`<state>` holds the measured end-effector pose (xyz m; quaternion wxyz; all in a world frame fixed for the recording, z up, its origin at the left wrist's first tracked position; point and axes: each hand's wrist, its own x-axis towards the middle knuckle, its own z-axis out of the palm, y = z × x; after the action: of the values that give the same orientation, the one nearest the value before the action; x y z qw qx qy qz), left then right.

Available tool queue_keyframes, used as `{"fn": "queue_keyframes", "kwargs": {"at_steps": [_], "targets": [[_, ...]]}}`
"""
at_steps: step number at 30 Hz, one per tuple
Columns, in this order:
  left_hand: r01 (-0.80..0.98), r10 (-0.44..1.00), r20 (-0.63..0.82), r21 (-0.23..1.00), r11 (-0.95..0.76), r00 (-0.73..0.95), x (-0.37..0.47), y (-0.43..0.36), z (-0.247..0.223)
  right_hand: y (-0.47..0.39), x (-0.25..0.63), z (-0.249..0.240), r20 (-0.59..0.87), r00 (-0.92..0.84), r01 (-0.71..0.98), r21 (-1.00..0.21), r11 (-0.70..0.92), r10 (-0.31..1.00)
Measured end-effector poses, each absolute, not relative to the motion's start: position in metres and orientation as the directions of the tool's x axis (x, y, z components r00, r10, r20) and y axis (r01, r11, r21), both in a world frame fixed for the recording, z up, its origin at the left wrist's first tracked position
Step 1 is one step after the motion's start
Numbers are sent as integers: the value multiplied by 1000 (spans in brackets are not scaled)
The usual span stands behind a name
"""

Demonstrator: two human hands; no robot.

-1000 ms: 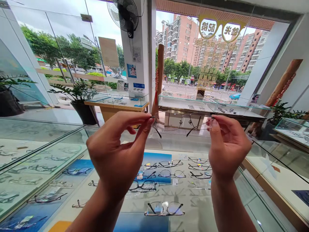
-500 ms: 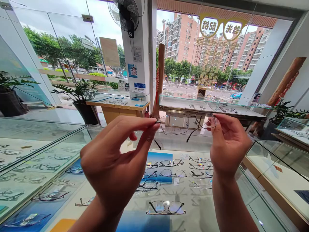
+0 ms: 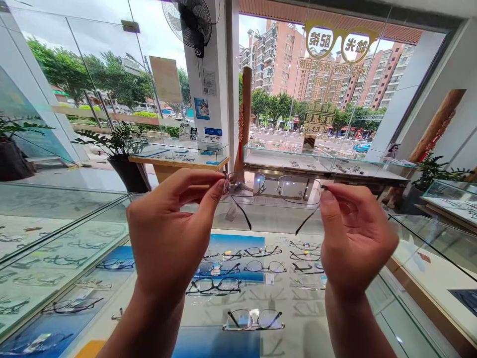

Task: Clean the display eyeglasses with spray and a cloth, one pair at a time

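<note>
A pair of thin-rimmed eyeglasses point(image 3: 300, 189) is held up between my two hands, lenses side by side, with both dark-tipped temples hanging down and toward me. My left hand point(image 3: 173, 223) pinches its left corner between thumb and fingers. At the opposite corner, the thumb and index finger of my right hand point(image 3: 352, 233) are closed on the frame. Below them, in the glass display case, lie rows of eyeglasses, among them a dark-rimmed pair point(image 3: 214, 286) and a nearer single pair point(image 3: 254, 319).
Glass counter edges point(image 3: 67, 226) run along the left, and another case point(image 3: 428, 268) stands at the right. Farther off are a low display counter point(image 3: 179, 159), a potted plant point(image 3: 128, 171), a wooden post point(image 3: 246, 119) and a wall fan point(image 3: 190, 22).
The eyeglasses have turned to sit level and face-on between my hands. My left hand has shifted slightly left and up, and the camera view has moved a little.
</note>
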<state>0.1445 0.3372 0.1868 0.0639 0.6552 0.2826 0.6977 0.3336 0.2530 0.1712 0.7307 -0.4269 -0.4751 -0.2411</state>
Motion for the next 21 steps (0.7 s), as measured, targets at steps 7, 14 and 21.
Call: {"fn": "queue_keyframes", "kwargs": {"at_steps": [7, 14, 21], "targets": [[270, 444, 889, 457, -847, -113, 147, 343, 186, 253, 333, 171, 883, 463, 710, -423, 563, 80], [210, 362, 921, 386, -898, -145, 149, 345, 185, 257, 335, 172, 867, 492, 684, -437, 584, 73], [236, 180, 979, 198, -952, -95, 158, 374, 176, 298, 368, 163, 780, 576, 440, -547, 712, 243]]}}
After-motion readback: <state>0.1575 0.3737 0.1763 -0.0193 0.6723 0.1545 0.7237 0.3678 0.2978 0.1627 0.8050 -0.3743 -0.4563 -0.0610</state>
